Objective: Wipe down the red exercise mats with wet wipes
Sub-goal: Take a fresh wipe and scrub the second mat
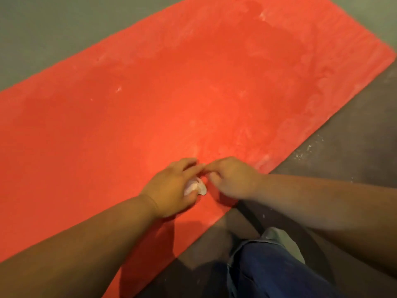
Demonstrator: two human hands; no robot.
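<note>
Head view: on the mat (150,93), by its near edge, the left hand (171,188) clamps a bunched wipe (196,188) between thumb and fingers. The right hand (234,179) touches it fingertip to fingertip; whether it pinches anything, I cannot tell. It would be better to unfold the wipe, then make long, overlapping strokes.

The single head view looks forward and down, close above the mat (150,108) and floor (34,29).

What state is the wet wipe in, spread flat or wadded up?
Wadded up: the wet wipe shows as a small white crumpled lump under the left hand, not a flat sheet on the red mat.
</note>
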